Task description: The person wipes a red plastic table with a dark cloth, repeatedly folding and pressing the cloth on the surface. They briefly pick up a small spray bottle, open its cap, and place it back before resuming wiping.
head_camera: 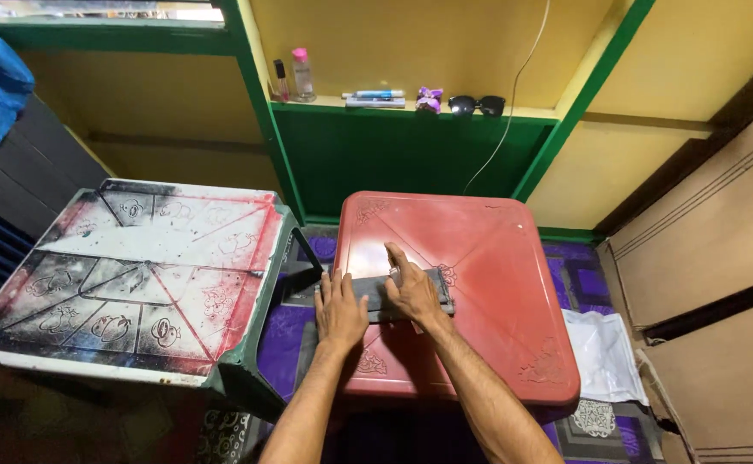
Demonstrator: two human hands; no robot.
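A red table (488, 258) of moulded plastic is shown, its top semi-glossy, scuffed and dulled with pale wear, embossed ornaments raised at the corners. A dark grey folded cloth (376, 292), matt and soft in appearance, is pressed flat beneath the left hand (340, 311) and right hand (411, 290). At 9 o'clock, a second plastic table (136, 266) is seen, green-edged, its top rough-looking and smeared with white, black and red. At 3 o'clock, a white plastic bag (604, 352), thin and slightly shiny, is visible.
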